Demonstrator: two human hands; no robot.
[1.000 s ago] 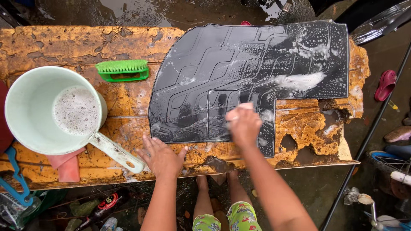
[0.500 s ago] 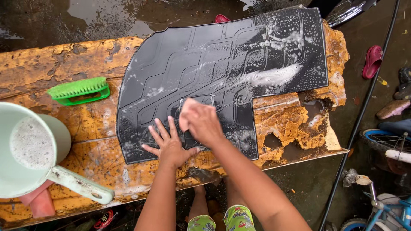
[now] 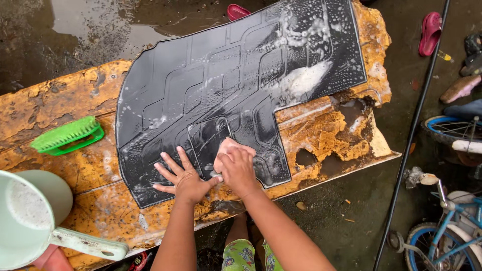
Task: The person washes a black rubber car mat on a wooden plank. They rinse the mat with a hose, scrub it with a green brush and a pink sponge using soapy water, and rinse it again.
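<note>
A black rubber car floor mat [image 3: 226, 85], wet and streaked with white suds, lies across a worn orange-brown board [image 3: 60, 100]. My right hand [image 3: 236, 168] is shut on a pale pink sponge [image 3: 227, 146] pressed to the mat's near edge. My left hand [image 3: 183, 178] lies flat on the mat just to the left of it, fingers spread, thumb touching the right hand.
A green scrub brush [image 3: 68, 135] rests on the board left of the mat. A pale green dipper [image 3: 30, 221] with soapy water sits at the lower left. Red sandals [image 3: 431, 32], a black hose [image 3: 416, 125] and a small blue bicycle [image 3: 447, 221] are on the wet ground at right.
My right hand has slid the sponge leftward and nearer along the mat. My left hand moved from the board's edge onto the mat and now sits beside the right hand.
</note>
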